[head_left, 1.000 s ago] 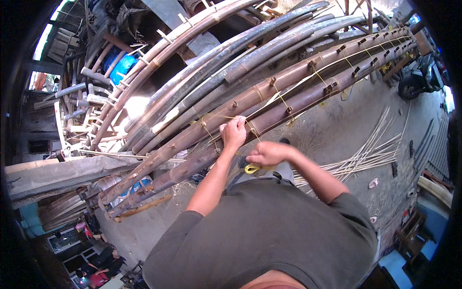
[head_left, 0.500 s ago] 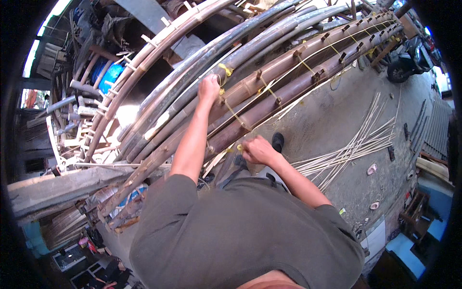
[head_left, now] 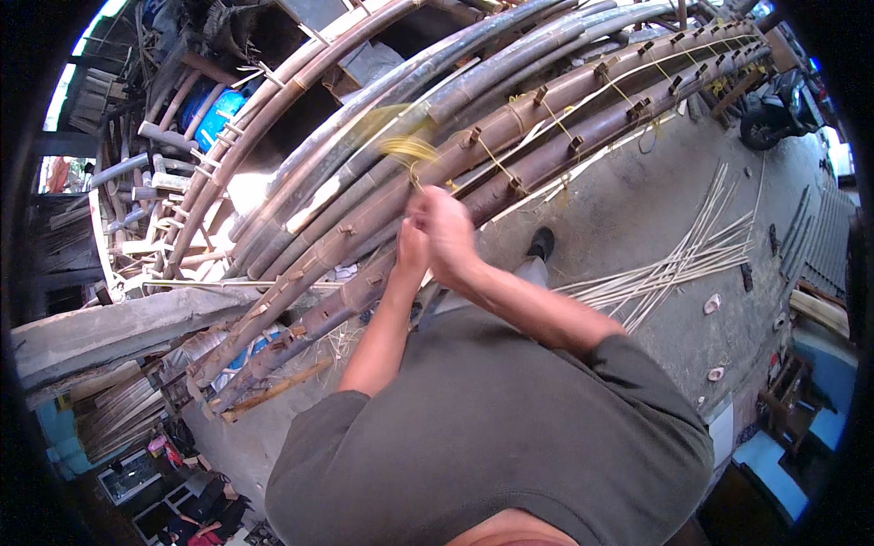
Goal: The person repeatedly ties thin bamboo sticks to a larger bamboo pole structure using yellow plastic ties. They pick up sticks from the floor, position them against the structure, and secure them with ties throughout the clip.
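Observation:
My hands meet at the middle of the picture, over the nearer pair of long brown bamboo poles. A bundle of yellow cord (head_left: 410, 151), smeared by motion, swings just above them and its strand runs down to the fingers. My right hand (head_left: 446, 227) is closed on the cord, its outline blurred. My left hand (head_left: 413, 246) is closed right beside and below it, apparently on the cord too; its fingertips are partly hidden. The upper bamboo pole (head_left: 501, 118) and lower bamboo pole (head_left: 592, 136) carry short wooden pegs and yellow lashings between them.
More curved poles (head_left: 364, 118) lie beyond, with a pegged bamboo frame (head_left: 218, 159) at the left. A concrete ledge (head_left: 127, 328) crosses the left side. Thin bamboo strips (head_left: 655, 264) are piled on the floor at right. A motorcycle (head_left: 774, 118) stands at far right.
My left hand has come down toward my body and my right hand has risen to join it. The yellow cord bundle now swings above both hands. My view has shifted slightly.

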